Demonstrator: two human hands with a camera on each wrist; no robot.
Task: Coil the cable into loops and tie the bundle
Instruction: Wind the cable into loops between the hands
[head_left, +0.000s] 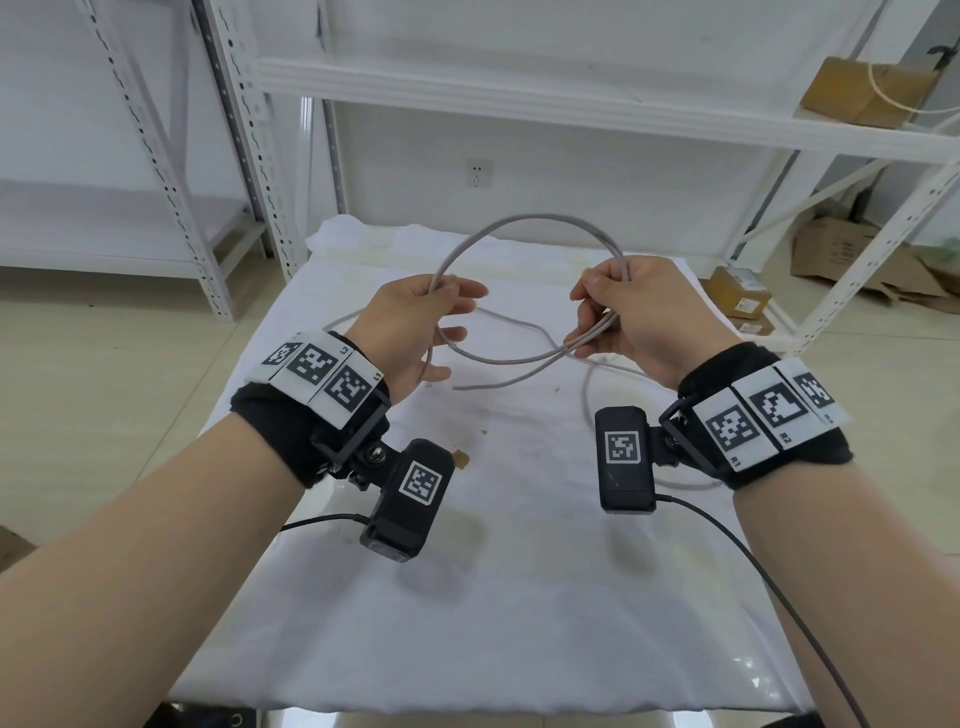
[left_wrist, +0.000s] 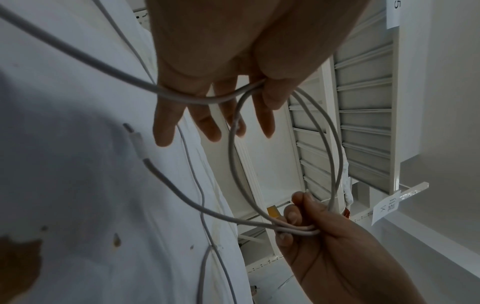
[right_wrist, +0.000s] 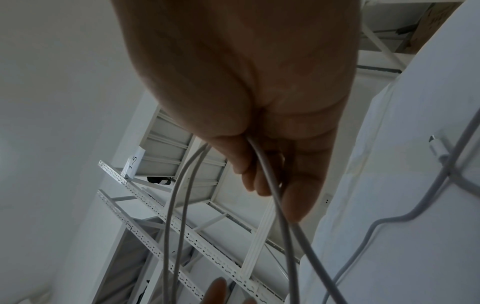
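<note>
Head view: a thin, round, light grey cable (head_left: 524, 221) is held above a stained white cloth (head_left: 467, 597) covering the table. It forms a circular loop of roughly two turns spanning both hands. The left hand (head_left: 410, 332) pinches the loop's left side between thumb and forefinger, the remaining fingers extended. The right hand (head_left: 639, 317) has fingers curled round the gathered strands on the right side. Slack cable trails on the cloth between and behind the hands. White perforated metal shelving (head_left: 571, 98) stands behind.

Left wrist view: the left hand (left_wrist: 233, 61) pinches the cable (left_wrist: 335, 144) at the thumb; the loose connector end (left_wrist: 136, 139) shows against the cloth (left_wrist: 64, 72).

Right wrist view: the right hand (right_wrist: 259, 92) is closed on smooth strands of cable (right_wrist: 171, 216).
</note>
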